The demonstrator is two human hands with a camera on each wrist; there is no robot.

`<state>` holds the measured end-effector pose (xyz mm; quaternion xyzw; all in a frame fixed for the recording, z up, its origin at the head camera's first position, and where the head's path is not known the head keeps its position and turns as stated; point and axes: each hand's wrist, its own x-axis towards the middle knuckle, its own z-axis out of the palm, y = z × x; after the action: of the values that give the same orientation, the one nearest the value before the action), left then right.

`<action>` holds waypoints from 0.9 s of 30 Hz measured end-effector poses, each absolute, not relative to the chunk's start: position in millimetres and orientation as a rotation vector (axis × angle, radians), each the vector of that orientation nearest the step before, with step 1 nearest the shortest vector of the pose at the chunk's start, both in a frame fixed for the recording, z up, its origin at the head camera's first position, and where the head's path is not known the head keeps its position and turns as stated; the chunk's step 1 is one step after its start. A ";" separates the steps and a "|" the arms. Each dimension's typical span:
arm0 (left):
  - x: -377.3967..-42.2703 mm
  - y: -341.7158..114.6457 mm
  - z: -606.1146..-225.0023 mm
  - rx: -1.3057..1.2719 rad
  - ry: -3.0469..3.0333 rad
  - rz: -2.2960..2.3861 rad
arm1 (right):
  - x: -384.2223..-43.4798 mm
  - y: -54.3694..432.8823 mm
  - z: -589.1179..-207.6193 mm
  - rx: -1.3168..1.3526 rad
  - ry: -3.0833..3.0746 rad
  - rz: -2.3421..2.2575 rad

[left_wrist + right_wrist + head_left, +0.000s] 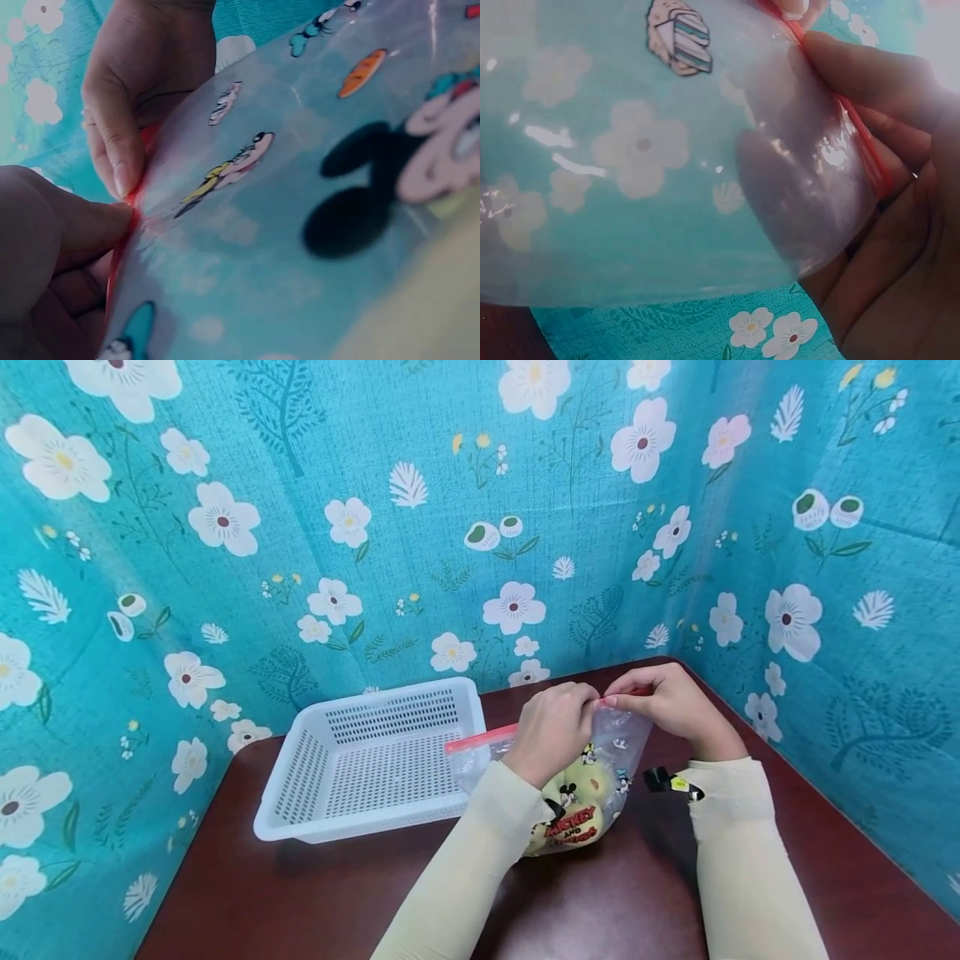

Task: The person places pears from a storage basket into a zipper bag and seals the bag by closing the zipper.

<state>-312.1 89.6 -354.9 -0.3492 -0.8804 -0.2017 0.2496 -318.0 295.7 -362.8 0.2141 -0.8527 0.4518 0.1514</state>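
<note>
A clear zip bag (621, 768) printed with cartoon mice and lettering stands on the table, with pale yellow-green rounded things (595, 781) inside; their kind is unclear. Along its top runs a red zip strip (480, 740). My left hand (553, 727) pinches this strip near its middle, thumb against the bag's near side in the left wrist view. Close beside it, my right hand (675, 706) pinches the strip toward the right end, with thumb and fingers on either side in the right wrist view. The fingertips of both hands nearly meet.
A white perforated plastic basket (300, 822) sits left of the bag, its right end close to the bag's left corner. Beneath is a dark red-brown table (337, 893). A teal flowered cloth (420, 585) hangs behind the table and along its sides.
</note>
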 end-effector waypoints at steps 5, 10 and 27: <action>-311.1 84.9 -350.6 -0.948 -2.408 -0.589 | -317.3 293.8 -362.2 0.616 -2.440 1.281; -310.5 81.3 -347.6 -0.933 -2.436 -0.592 | -318.4 293.7 -361.6 0.634 -2.422 1.243; -310.6 72.6 -348.4 -0.921 -2.376 -0.513 | -315.5 296.5 -363.7 0.577 -2.418 1.249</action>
<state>-310.6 72.6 -348.4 -0.3415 -0.8806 -0.1903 0.2678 -315.5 296.5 -363.7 0.2042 -0.8551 0.4416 0.1790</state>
